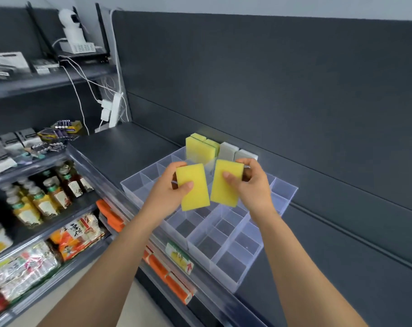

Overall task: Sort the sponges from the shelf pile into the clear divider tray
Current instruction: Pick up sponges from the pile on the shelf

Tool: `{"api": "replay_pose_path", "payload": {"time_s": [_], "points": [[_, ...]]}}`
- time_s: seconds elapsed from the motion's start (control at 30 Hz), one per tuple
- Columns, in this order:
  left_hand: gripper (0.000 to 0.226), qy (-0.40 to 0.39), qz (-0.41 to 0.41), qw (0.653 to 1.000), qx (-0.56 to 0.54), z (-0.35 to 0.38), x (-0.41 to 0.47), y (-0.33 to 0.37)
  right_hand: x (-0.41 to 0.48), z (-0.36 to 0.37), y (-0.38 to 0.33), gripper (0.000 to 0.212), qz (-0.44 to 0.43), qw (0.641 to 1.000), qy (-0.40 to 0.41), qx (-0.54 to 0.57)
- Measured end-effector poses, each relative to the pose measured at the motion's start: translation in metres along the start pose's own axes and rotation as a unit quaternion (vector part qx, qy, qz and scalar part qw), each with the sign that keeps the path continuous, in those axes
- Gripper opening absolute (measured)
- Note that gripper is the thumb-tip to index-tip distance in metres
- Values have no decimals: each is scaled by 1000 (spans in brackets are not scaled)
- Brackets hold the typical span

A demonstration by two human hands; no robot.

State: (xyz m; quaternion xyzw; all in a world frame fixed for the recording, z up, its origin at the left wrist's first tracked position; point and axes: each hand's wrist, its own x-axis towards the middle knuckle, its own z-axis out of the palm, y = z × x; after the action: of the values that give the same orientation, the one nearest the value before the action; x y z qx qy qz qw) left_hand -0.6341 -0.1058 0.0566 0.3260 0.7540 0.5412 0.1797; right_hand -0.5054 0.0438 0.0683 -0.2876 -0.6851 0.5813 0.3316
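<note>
Both hands (224, 185) gripping sponges (226, 182), above tray (284, 188)

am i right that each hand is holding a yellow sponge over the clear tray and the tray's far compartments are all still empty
Not quite. The left hand and right hand do each hold a yellow sponge over the clear divider tray, but the far compartments are not all empty: the head view shows yellow-green sponges and pale grey sponges already standing upright there.

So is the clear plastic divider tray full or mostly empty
Mostly empty. The clear plastic divider tray holds upright sponges only in its far compartments: yellow-green sponges and grey sponges. Near compartments show bare bottoms.
</note>
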Motion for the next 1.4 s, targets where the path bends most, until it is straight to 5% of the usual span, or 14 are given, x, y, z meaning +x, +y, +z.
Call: {"api": "replay_pose_path", "payload": {"time_s": [0.53,1.0,1.4], "points": [[40,-13,10,1000,-21,-52,123,-28,119,80,18,32,-29,990,68,-121],[43,-84,61,995,7,-90,231,-55,160,122,34,32,19,924,145,-353],[44,-135,67,988,-18,-79,263,-61,162,125,30,33,26,889,124,-440]]}}
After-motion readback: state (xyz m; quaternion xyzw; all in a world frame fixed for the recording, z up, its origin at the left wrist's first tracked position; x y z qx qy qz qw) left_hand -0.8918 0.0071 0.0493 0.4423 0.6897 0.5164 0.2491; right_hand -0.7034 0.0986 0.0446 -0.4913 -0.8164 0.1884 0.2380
